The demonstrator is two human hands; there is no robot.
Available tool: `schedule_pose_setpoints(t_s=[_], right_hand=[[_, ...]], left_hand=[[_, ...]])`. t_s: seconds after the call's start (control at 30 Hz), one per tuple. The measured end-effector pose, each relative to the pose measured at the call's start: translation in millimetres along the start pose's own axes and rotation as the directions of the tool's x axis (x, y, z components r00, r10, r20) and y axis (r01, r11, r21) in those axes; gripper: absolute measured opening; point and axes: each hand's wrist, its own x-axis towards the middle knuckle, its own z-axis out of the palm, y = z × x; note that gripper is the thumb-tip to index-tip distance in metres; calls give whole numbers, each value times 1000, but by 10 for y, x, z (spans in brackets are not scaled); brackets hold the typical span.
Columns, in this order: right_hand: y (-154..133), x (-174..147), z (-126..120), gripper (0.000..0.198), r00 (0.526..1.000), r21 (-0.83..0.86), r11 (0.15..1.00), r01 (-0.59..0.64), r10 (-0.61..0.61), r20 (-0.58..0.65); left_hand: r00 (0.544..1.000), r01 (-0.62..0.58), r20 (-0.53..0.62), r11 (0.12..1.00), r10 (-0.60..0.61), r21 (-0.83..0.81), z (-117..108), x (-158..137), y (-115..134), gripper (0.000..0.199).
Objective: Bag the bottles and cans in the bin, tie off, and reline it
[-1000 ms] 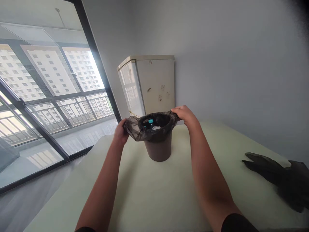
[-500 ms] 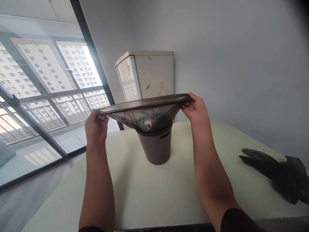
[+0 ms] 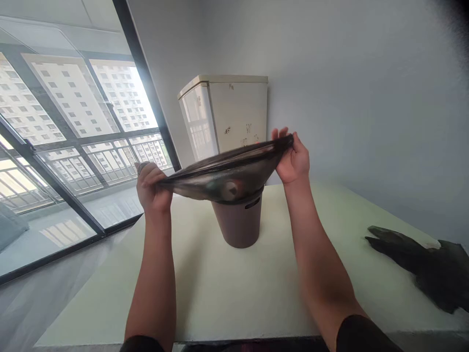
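A dark, see-through garbage bag (image 3: 220, 178) is stretched sideways above a brown trash can (image 3: 240, 222) standing on the table. My left hand (image 3: 153, 187) is closed around the bag's left edge. At the right edge, my right hand (image 3: 293, 159) grips the bag with the thumb side, some fingertips showing above the rim. Blurred litter, with a pale round piece among it, shows through the film. The lower part of the bag goes down into the can, and its bottom is hidden there.
The can stands on a pale green table (image 3: 234, 293). Crumpled black plastic (image 3: 425, 264) lies at the table's right. Behind the can is a white refrigerator (image 3: 238, 110) against the grey wall. A black-framed glass door (image 3: 84, 146) is on the left.
Both hands have come closer together. The bag's mouth has narrowed and now slants up to the right, with its film looser. The trash can stays in place on the table.
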Motion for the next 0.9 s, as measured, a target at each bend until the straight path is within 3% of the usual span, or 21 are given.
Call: schedule_pose_setpoints(t_s=[0.1,0.23,0.4,0.47,0.67,0.8,0.9], right_hand=[[8,-23,82,26,998,78,995,-68,67,9],[-6,-100,275,35,983,-10,986,-164,164,83],[20,-228,483,17,947,-179,972,-152,195,255],[48,-230,487,24,948,-196,974,-117,168,269],[127,-70,281,32,998,-160,987,29,-19,61],[216,45,94,27,980,-221,968,116,-147,-132],[324,95,-12,28,966,-259,959,119,-172,-193]], left_hand=[[988,115,122,981,-96,-154,160,-79,-26,34],[958,207,185,975,-218,78,471,-272,-131,6],[958,164,184,944,-222,287,660,-433,-326,37],[968,136,164,946,-190,294,639,-421,-348,41],[999,26,38,978,-34,209,393,-207,-153,39],[990,-40,-124,982,63,185,171,-45,-139,38],[957,-43,-264,962,117,269,38,11,-280,33]])
